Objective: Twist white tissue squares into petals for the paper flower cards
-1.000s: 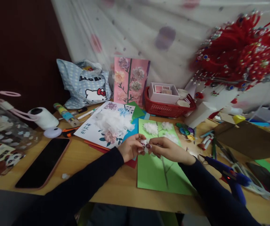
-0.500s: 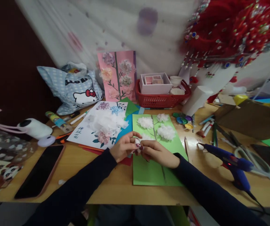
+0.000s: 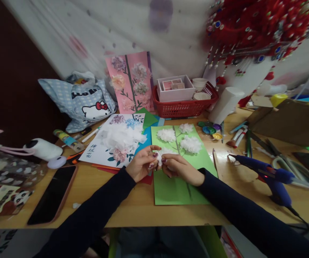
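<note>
Between the fingertips of both hands is a small scrunched piece of white tissue paper (image 3: 159, 157), mostly covered by the fingers. My left hand (image 3: 143, 163) pinches it from the left, and my right hand (image 3: 181, 168) pinches it from the right. Both are held above the left part of a green card (image 3: 170, 193). Fluffy white paper flowers (image 3: 190, 144) sit along a dark painted stem on that card, one partly hidden behind the fingers. To the left, a heap of white tissue paper (image 3: 122, 138) lies on a white sheet (image 3: 95, 157) with flower pictures.
A blue glue gun (image 3: 264, 170) with a red light lies at right, near scissors (image 3: 291, 168). A phone (image 3: 53, 195) rests at left. Behind stand a pink flower card (image 3: 122, 86), a red basket (image 3: 176, 109) and a checked bag (image 3: 76, 104).
The camera view has shifted slightly. Both hands stay together over the green card, and more of the white tissue shows between the fingers.
</note>
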Tool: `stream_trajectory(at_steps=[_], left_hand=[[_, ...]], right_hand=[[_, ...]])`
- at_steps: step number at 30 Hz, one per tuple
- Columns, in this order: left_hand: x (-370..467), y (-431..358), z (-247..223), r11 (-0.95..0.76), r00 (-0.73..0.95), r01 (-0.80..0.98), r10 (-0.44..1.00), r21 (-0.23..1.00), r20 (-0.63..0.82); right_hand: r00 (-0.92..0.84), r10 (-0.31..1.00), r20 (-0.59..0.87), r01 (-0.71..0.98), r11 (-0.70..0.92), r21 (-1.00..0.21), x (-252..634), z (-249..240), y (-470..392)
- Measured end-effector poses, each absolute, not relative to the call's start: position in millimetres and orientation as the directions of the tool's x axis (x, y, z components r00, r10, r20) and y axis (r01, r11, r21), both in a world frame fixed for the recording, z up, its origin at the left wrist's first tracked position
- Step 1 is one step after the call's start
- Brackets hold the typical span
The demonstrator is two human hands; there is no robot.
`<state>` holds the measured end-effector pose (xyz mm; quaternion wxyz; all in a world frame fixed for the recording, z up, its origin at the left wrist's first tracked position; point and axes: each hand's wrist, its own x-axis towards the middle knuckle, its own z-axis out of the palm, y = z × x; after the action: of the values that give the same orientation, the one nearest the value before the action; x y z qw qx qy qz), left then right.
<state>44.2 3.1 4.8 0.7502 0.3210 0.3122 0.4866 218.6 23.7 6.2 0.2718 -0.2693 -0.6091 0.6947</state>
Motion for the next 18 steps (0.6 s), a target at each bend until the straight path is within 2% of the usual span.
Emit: stream_trajectory(at_steps=[10,18], left_hand=[[42.0,5.5,6.6,0.297,0.276,-0.525,0.946,0.797,-0.171],[52.8,0.8,5.7,0.248,0.218,-0.43,0.962,0.868,-0.167]], right_hand=[[-0.673,0.739,-0.031,-0.056,-0.093,-0.994,219.6,9.3,25.6],[-0.67,0.742,-0.036,-0.037,-0.082,-0.996,219.3,3.9,27.3]])
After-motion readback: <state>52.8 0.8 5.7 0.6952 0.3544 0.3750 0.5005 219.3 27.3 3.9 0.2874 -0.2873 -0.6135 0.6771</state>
